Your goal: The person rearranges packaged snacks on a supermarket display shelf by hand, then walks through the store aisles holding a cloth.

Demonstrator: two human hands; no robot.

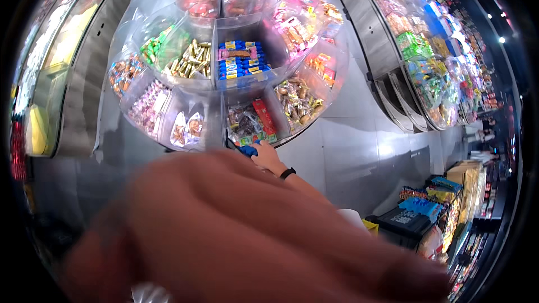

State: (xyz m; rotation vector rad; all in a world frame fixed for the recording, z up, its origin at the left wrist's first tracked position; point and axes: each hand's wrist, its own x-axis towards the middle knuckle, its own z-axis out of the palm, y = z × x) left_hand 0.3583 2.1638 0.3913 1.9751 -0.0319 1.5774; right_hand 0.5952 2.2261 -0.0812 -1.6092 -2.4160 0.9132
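Your right hand [268, 156], wearing a black wristband [287, 173], is at the near rim of the round, tiered, clear plastic candy display [196, 84]. A small blue object [247, 150] sits at that rim, just left of your right grip, touching its fingers (I cannot tell whether they close around it, nor its long axis). Your blurred left hand [224, 219], its grip unreadable, is farther from the display.

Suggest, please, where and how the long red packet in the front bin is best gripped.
Probably pinch the red packet mid-length across its long edges, coming from above: it looks long and narrow, and the bin's clear walls stand around it.
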